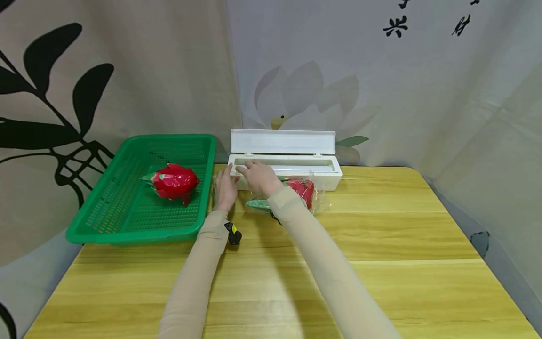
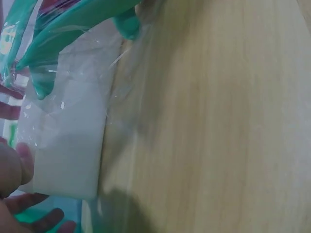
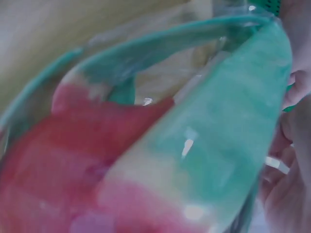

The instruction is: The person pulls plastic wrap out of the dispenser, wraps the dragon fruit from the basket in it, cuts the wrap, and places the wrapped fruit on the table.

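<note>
A white cling film dispenser stands at the back of the table, its lid raised. My left hand holds its left end; in the left wrist view the thumb lies on the front and the fingers spread round the end. My right hand reaches over the front edge near that end, fingertips bent down at the trough; I cannot tell whether they pinch film. Below the right wrist lies a red dragon fruit with green leaf tips, in clear film that overlaps the dispenser's front.
On the left, a green plastic basket holds a second red dragon fruit. The wooden table extends to the right and toward me. A printed curtain hangs right behind the dispenser and basket.
</note>
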Demonstrator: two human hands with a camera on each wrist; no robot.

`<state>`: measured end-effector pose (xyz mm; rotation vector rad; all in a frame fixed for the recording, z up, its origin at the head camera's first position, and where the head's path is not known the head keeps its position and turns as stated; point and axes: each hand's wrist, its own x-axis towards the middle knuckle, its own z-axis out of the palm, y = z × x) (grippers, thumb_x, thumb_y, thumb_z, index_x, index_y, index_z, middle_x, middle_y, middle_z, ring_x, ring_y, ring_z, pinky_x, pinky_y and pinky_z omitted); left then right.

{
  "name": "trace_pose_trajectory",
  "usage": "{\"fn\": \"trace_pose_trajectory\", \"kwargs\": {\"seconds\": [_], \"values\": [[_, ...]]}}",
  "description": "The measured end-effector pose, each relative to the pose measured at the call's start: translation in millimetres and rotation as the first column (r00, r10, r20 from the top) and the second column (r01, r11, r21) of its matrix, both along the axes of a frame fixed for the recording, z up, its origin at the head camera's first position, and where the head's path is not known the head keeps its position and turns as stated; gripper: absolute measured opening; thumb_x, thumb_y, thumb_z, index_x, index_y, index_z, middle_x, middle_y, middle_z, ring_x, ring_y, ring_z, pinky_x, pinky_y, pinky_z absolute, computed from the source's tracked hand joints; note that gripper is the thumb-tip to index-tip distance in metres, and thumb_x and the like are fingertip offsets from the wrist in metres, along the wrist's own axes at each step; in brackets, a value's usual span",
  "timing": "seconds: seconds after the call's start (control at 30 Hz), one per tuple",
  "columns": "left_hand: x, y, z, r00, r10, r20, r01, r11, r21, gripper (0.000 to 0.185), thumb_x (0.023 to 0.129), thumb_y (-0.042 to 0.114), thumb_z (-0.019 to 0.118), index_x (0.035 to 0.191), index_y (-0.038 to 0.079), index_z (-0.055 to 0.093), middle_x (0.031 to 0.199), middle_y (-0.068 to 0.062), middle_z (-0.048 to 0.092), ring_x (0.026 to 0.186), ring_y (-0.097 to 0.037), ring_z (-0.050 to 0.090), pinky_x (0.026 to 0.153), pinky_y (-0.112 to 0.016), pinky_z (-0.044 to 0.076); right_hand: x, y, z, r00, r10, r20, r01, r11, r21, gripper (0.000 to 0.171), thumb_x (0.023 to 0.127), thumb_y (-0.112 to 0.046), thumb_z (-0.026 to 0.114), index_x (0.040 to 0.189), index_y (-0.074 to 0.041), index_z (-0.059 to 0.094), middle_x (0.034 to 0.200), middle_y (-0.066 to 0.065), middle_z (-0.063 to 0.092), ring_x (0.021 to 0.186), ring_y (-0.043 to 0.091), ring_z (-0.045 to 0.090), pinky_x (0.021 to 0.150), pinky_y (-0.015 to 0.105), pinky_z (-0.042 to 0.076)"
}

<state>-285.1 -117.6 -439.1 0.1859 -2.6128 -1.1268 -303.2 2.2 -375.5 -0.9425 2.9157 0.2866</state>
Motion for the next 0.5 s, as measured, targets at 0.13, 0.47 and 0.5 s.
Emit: {"fn": "trace_pose_trajectory", "kwargs": {"seconds": [0.13, 0.47, 0.5], "values": [[-0.4, 1, 0.4, 1.0, 0.0, 0.008, 0.0, 1.0, -0.012, 0.049, 0.098, 0.017, 0.051, 0.144, 0.008, 0.039, 0.119, -0.023, 0.052, 0.11, -0.039, 0.052, 0.095, -0.05, 0.046, -2.9, 8, 4.1, 1.0, -0.023, 0.021, 0.023, 1.0, -0.014, 0.054, 0.095, -0.014, 0.051, 0.146, -0.021, 0.037, 0.149, 0.004, 0.041, 0.132, 0.022, 0.047, 0.103, 0.036, 0.047], [-1.2, 0, 0.4, 0.999, 0.002, 0.033, -0.002, 1.0, 0.012, 0.051, 0.098, 0.018, 0.051, 0.146, 0.01, 0.036, 0.125, -0.022, 0.051, 0.118, -0.038, 0.049, 0.101, -0.05, 0.043, -13.7, 51, 19.8, 0.998, -0.055, 0.015, 0.055, 0.998, -0.032, 0.024, 0.098, -0.013, 0.051, 0.117, -0.009, 0.065, 0.115, 0.011, 0.067, 0.106, 0.025, 0.063, 0.091, 0.036, 0.054], [-1.1, 0, 0.6, 0.999, 0.004, 0.033, -0.004, 1.0, 0.015, 0.051, 0.098, 0.018, 0.051, 0.146, 0.01, 0.036, 0.125, -0.022, 0.051, 0.118, -0.038, 0.049, 0.102, -0.05, 0.042, -15.2, 56, 20.2, 0.998, -0.061, 0.003, 0.061, 0.997, -0.05, 0.019, 0.097, -0.011, 0.053, 0.109, -0.008, 0.067, 0.109, 0.011, 0.069, 0.101, 0.024, 0.064, 0.087, 0.035, 0.054]]}}
